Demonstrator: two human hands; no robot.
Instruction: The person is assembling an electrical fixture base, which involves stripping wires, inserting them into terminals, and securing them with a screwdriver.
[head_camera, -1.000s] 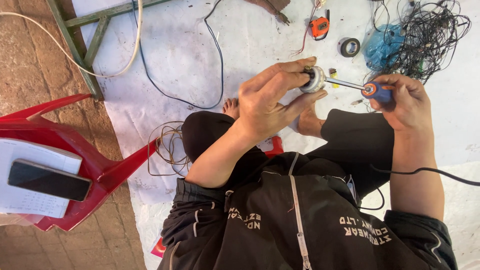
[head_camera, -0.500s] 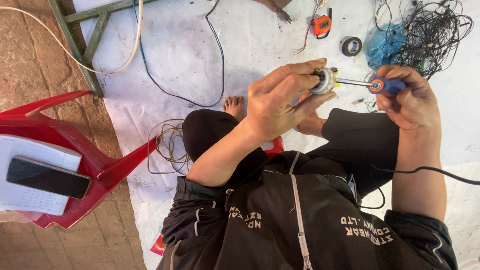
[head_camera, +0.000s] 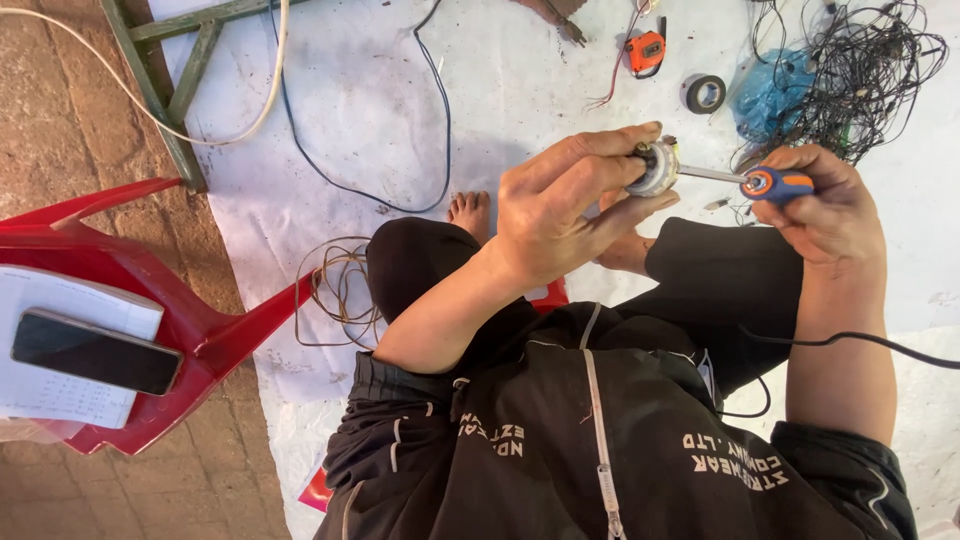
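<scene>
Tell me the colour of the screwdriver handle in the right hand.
Orange and blue screwdriver handle, clearest in the head view.

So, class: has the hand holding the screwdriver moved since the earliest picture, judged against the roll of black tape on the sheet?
Cannot tell. The right hand with the screwdriver sits about as far below and right of the black tape roll as before.

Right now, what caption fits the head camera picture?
Left hand grips a small round white part while the right hand drives an orange-and-blue screwdriver into it.
</scene>
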